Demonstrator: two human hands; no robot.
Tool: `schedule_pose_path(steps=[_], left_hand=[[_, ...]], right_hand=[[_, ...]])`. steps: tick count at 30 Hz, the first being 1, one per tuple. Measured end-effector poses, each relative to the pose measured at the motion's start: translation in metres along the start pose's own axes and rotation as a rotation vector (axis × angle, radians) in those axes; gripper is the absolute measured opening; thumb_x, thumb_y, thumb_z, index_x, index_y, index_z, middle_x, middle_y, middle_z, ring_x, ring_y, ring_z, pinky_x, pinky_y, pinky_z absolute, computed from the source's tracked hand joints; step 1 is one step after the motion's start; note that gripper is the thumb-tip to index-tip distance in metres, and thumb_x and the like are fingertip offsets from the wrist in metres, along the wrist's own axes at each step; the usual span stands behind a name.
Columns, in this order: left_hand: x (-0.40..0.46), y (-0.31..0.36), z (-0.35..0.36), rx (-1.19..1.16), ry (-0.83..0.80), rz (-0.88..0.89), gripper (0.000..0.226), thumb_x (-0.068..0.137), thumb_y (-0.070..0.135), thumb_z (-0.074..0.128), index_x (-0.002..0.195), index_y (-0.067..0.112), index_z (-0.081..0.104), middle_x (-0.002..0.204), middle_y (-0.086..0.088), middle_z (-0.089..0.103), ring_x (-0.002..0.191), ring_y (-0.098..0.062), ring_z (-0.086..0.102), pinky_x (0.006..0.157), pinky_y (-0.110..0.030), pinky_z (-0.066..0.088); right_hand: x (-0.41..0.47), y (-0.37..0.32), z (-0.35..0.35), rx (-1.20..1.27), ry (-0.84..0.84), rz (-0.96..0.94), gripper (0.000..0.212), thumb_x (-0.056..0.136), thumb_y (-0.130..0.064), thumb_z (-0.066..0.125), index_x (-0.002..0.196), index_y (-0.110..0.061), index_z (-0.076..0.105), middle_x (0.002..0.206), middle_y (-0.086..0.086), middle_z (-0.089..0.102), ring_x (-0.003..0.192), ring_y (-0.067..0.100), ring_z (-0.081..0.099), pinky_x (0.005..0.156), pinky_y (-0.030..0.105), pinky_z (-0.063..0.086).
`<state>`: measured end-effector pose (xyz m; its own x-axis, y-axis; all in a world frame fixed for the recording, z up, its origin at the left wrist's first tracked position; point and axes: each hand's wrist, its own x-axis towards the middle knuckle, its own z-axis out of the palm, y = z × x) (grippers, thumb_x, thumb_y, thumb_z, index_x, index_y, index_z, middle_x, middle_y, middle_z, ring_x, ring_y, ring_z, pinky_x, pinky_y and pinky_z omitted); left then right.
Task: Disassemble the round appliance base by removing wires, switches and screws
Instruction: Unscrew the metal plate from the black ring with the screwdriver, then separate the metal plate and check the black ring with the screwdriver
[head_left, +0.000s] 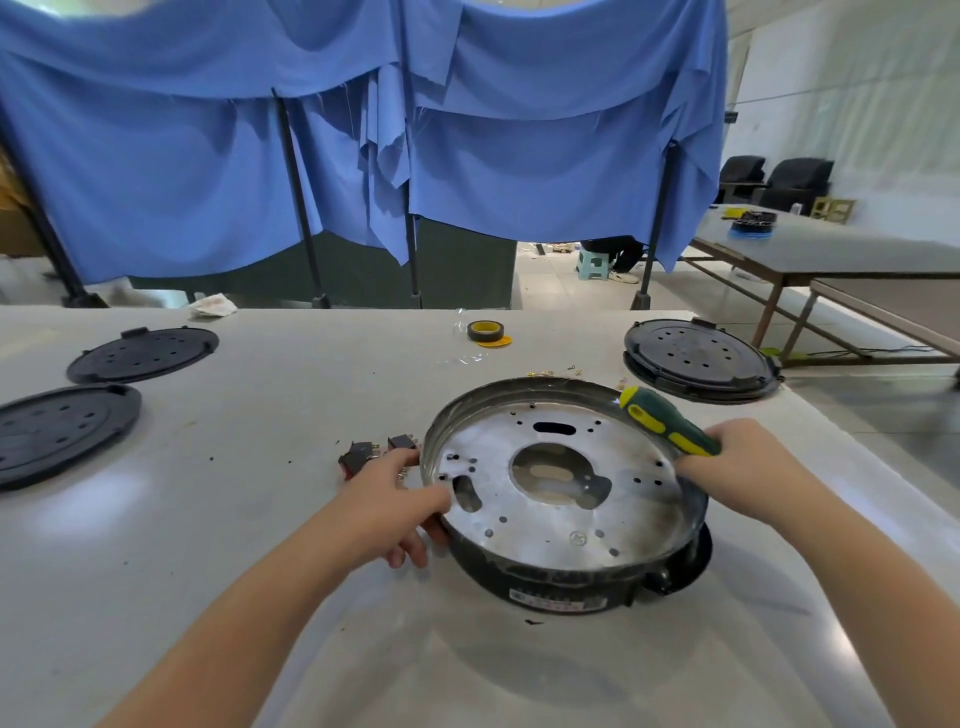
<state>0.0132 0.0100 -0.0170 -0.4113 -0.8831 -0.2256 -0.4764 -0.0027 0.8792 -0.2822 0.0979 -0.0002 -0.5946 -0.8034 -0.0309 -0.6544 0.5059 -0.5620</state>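
Metal base (563, 493) btwn hands: left hand (387, 506) grips rim, right hand (737, 467) grips screwdriver (670, 423).

Both bare forearms reach forward from the lower edge. The left hand (395, 499) curls its fingers (410, 551) around a rim, thumb on top. The right hand (737, 467), wrist bent inward, is closed in a fist around a handle.

Base (561, 499) centre on table (260, 597), switches (379, 452) left (touching?), tape (485, 332) behind
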Motion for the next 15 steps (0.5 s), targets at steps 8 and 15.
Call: schedule_pose_path(steps=[8,15], left_hand=[[0.012,0.017,-0.025,-0.241,0.124,0.033,0.023,0.084,0.007,0.053,0.103,0.015,0.063,0.056,-0.01,0.067,0.055,-0.028,0.07,0.045,-0.024,0.051],[0.047,0.013,-0.064,-0.386,0.225,-0.079,0.007,0.086,0.002,0.057,0.081,0.004,0.061,0.049,-0.008,0.062,0.042,-0.019,0.064,0.04,-0.021,0.05]], right_hand=[[0.008,-0.019,-0.011,0.348,0.094,-0.1,0.041,0.08,-0.039,0.069,0.061,-0.012,0.045,0.054,0.005,0.032,0.048,0.018,0.031,0.05,0.027,0.025],[0.011,-0.024,0.006,0.418,0.19,-0.263,0.052,0.083,-0.046,0.065,0.052,-0.022,0.031,0.043,-0.01,0.027,0.037,0.007,0.026,0.051,0.028,0.022]])
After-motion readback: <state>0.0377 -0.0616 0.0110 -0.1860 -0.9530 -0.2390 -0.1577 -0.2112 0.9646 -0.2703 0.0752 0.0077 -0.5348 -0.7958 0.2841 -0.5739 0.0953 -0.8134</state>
